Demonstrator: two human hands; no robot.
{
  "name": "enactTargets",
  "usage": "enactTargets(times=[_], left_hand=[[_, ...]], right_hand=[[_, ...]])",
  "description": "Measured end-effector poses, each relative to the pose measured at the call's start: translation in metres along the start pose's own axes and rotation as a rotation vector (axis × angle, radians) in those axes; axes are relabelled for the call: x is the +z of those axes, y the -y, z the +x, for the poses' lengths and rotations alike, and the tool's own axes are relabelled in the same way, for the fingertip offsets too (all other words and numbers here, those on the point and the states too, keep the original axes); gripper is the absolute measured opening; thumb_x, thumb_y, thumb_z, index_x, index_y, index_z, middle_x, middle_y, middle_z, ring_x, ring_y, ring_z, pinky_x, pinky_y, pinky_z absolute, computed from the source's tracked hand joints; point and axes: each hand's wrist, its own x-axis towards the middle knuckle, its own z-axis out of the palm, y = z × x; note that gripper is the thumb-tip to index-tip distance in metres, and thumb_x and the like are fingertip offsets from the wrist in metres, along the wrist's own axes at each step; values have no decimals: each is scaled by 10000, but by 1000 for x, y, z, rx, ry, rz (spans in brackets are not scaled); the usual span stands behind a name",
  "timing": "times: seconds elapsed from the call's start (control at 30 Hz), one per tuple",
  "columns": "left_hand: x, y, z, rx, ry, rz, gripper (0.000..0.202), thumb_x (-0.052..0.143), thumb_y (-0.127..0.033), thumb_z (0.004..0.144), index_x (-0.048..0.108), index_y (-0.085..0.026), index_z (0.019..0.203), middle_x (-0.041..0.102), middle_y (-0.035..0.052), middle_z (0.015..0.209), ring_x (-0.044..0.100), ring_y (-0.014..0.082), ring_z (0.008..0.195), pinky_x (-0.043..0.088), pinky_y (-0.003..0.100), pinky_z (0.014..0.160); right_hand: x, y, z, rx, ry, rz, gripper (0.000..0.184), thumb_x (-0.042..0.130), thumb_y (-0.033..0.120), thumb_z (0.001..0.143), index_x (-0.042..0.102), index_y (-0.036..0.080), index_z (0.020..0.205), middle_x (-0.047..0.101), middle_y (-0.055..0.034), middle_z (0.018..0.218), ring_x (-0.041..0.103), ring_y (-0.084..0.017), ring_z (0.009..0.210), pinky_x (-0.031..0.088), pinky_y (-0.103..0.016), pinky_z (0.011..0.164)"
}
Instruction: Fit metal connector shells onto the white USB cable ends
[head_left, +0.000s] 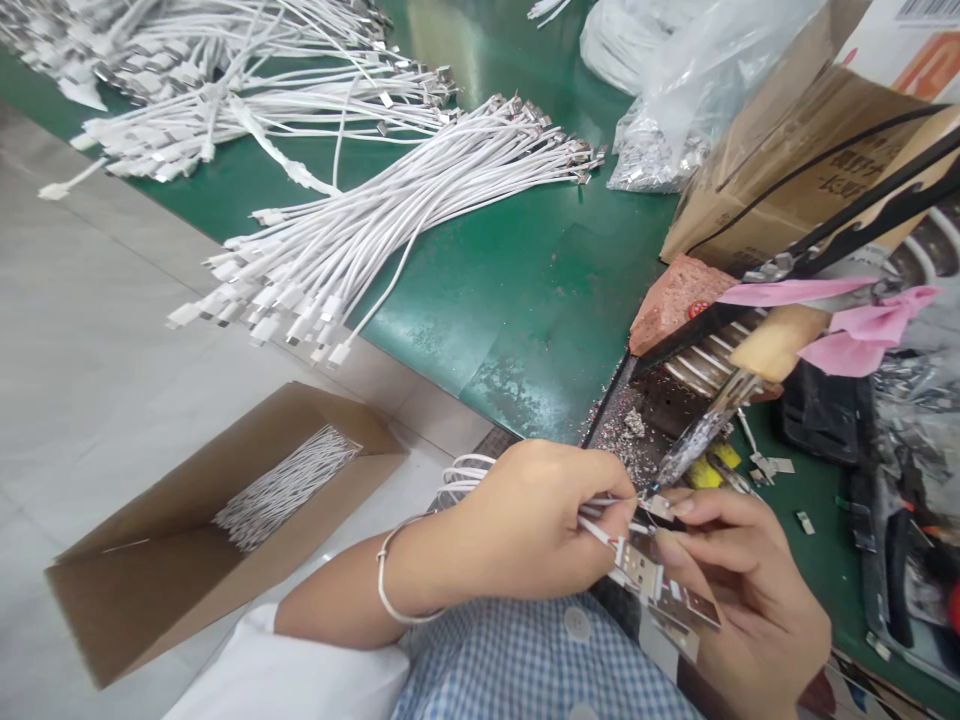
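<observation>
Cables (pixel 595 528) run through the left hand (pixel 536 515) at the lower centre of the frame, its grip closed around them, with metal plugs (pixel 637 570) hanging below. Just beside it, the right hand (pixel 757 580) pinches one plug end (pixel 660 506) between thumb and finger. An iron (pixel 694 430) slants down from the right, its tip near that end; whether they touch I cannot tell. Past it, a brick (pixel 679 300) sits on the green bench (pixel 525 270). A loose bundle (pixel 390 220) of white cables crosses the upper centre, and a clear bag (pixel 667 140) stands upper right, beside a carton (pixel 810 160). At lower left, an open box (pixel 127 590) holds white strands (pixel 289 488).
</observation>
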Motion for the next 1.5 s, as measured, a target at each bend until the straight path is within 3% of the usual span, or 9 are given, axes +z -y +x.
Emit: enactTargets(times=[0.23, 1.07, 1.27, 1.5], left_hand=[[2, -2, -2, -31, -14, 52, 162, 532, -84, 795, 674, -161, 787, 622, -35, 588, 477, 65, 466, 357, 158, 476], [0, -3, -1, 6, -25, 45, 139, 546, -56, 766, 652, -143, 745, 615, -42, 592, 491, 54, 478, 347, 153, 492], [1, 1, -5, -37, 60, 73, 125, 550, -76, 740, 639, -163, 745, 609, -45, 589, 485, 69, 482, 356, 166, 496], [5, 1, -9, -36, 37, 87, 136, 526, -82, 770, 632, -160, 735, 585, -41, 579, 457, 72, 483, 344, 162, 488]], right_hand=[[1, 4, 0, 24, -19, -18, 191, 688, 31, 809, 678, 211, 872, 635, -43, 973, 664, -178, 860, 619, -328, 702], [4, 3, -1, 39, -34, -11, 226, 698, 5, 812, 713, 198, 929, 599, -44, 969, 646, -155, 862, 610, -273, 705], [3, 3, -2, 14, 25, -31, 187, 681, 22, 823, 692, 188, 907, 604, -43, 963, 653, -161, 852, 616, -300, 719], [2, 6, -1, -12, 57, -23, 194, 658, -1, 825, 678, 178, 897, 601, -43, 964, 663, -156, 873, 625, -286, 721]])
